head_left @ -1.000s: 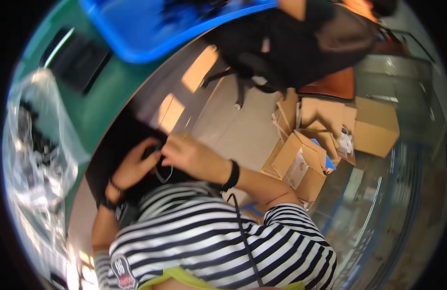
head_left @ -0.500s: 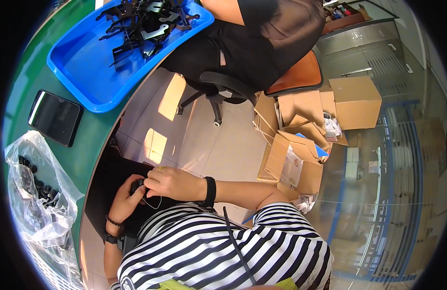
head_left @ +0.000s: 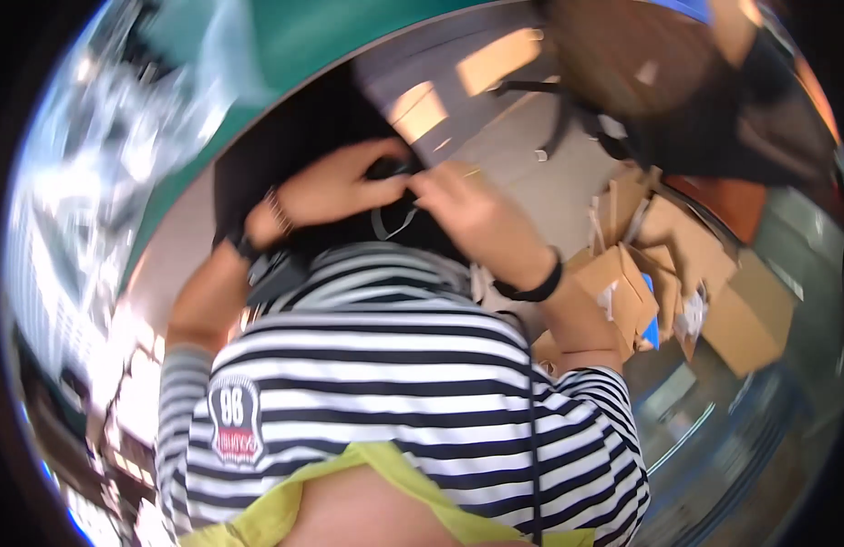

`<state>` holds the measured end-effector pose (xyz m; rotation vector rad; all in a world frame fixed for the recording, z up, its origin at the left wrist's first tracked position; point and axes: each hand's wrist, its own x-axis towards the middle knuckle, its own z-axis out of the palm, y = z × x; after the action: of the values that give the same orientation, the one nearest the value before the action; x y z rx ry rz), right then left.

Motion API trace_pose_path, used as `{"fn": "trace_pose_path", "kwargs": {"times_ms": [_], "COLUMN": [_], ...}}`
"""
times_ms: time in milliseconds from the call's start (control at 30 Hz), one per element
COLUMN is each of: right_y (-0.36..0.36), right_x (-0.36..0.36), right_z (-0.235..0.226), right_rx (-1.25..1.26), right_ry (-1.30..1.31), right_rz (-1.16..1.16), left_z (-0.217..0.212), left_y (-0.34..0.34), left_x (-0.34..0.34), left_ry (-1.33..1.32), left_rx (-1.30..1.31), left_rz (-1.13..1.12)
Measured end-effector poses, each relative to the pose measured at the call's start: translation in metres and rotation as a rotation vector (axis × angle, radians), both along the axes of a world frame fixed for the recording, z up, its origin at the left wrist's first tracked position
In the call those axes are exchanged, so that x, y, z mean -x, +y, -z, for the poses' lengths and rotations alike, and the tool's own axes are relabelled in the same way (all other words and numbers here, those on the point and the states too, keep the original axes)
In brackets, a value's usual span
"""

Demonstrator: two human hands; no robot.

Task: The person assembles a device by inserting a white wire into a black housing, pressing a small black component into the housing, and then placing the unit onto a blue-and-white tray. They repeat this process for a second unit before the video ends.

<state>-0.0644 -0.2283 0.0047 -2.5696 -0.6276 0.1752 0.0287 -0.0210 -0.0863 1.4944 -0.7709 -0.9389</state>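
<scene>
My left hand (head_left: 335, 190) and my right hand (head_left: 472, 217) meet in front of my chest, over a small black object (head_left: 392, 170) with a thin looped cord (head_left: 392, 221) hanging from it. Both sets of fingers pinch at this black object; its exact shape is hidden by my fingers and by blur. A beaded bracelet is on my left wrist and a black band (head_left: 531, 287) on my right. My black-and-white striped shirt (head_left: 394, 392) fills the lower part of the view.
A green table edge (head_left: 258, 64) curves across the upper left, with a clear plastic bag (head_left: 103, 164) on it. Several open cardboard boxes (head_left: 622, 283) stand on the floor to the right. Another person in dark clothes (head_left: 714, 109) sits at the upper right.
The view has swung; the blue tray and the tablet have left it. My hands stay together on the small black object and now appear higher and closer.
</scene>
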Motion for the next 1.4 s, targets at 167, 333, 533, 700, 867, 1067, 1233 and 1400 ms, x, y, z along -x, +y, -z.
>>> {"fn": "trace_pose_path", "kwargs": {"times_ms": [167, 333, 533, 700, 867, 1067, 1233, 1400], "right_y": [-0.001, 0.002, 0.000, -0.007, -0.005, -0.005, -0.006, -0.002], "right_x": [0.000, 0.002, -0.001, -0.010, -0.009, -0.006, -0.003, -0.004], "right_z": [-0.003, 0.002, -0.005, -0.005, 0.002, 0.010, 0.017, 0.019], "right_rx": [-0.011, 0.076, 0.091, 0.117, 0.196, 0.094, 0.000, -0.048], "right_ry": [0.104, 0.115, 0.092, 0.048, 0.087, 0.174, 0.208, 0.136], "right_rz": [0.090, 0.098, 0.021, -0.060, -0.022, 0.062, 0.130, 0.192], "left_z": [-0.011, -0.019, -0.024, -0.034, -0.024, -0.015, -0.018, -0.031], "left_y": [-0.005, -0.001, 0.000, -0.005, -0.006, -0.003, -0.001, -0.002], "left_x": [0.004, 0.002, 0.002, -0.003, -0.002, 0.006, 0.003, -0.001], "left_ry": [-0.114, -0.034, 0.059, 0.173, 0.054, -0.090, -0.081, 0.122], "left_rx": [-0.177, -0.238, -0.265, -0.358, -0.385, -0.257, -0.277, -0.374], "left_rz": [-0.056, -0.010, 0.000, 0.049, 0.095, -0.009, 0.029, 0.054]}}
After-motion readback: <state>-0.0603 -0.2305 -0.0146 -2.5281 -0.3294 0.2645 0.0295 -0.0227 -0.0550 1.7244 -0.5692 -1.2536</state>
